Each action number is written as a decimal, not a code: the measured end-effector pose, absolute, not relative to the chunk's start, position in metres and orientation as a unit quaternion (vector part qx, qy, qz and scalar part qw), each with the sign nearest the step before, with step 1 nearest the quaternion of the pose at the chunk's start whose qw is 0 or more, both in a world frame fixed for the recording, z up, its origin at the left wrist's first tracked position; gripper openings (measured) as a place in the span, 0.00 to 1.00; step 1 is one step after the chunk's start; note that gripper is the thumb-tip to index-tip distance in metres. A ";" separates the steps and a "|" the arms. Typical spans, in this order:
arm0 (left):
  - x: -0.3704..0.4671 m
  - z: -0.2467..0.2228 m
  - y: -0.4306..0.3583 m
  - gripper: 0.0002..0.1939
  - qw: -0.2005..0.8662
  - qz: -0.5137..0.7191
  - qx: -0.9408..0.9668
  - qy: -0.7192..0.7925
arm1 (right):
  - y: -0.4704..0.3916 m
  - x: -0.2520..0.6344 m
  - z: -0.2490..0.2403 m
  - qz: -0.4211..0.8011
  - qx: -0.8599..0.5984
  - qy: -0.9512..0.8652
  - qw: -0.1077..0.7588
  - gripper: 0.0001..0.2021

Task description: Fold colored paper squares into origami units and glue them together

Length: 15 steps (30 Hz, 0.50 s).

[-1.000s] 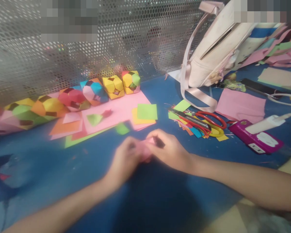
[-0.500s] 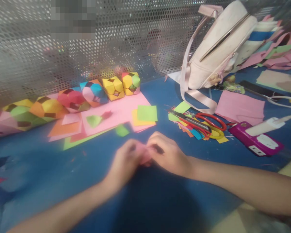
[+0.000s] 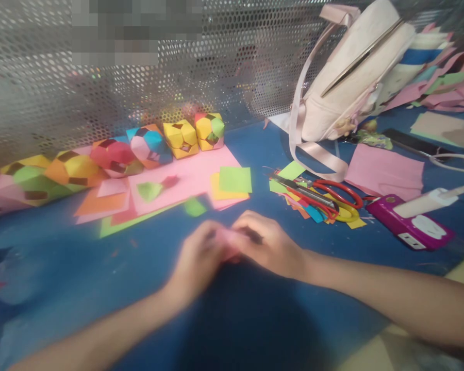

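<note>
My left hand and my right hand meet over the blue table, fingertips pinched together on a small pink folded paper. Most of that paper is hidden by my fingers and blurred. Just beyond my hands lie a loose green paper scrap and a stack of pink, yellow and green paper sheets.
A row of folded multicoloured paper cubes and balls lines a perforated metal screen. To the right lie red-handled scissors on paper scraps, a magenta power strip, a pink sheet and a pale pink backpack.
My hands have stayed together on the pink paper, with only small finger movement. The view has shifted slightly.
</note>
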<state>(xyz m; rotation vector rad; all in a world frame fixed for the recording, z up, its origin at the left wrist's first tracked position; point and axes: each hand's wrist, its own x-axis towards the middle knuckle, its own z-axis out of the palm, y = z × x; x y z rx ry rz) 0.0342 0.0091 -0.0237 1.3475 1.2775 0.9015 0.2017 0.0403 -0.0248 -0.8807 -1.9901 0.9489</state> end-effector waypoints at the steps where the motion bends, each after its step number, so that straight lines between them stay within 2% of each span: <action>1: 0.034 -0.024 0.009 0.11 0.513 0.374 0.563 0.530 | 0.041 0.201 -0.025 0.367 -0.344 -0.782 0.368 0.06; 15: 0.033 -0.023 0.009 0.09 0.522 0.381 0.566 0.513 | 0.041 0.201 -0.025 0.404 -0.364 -0.764 0.347 0.06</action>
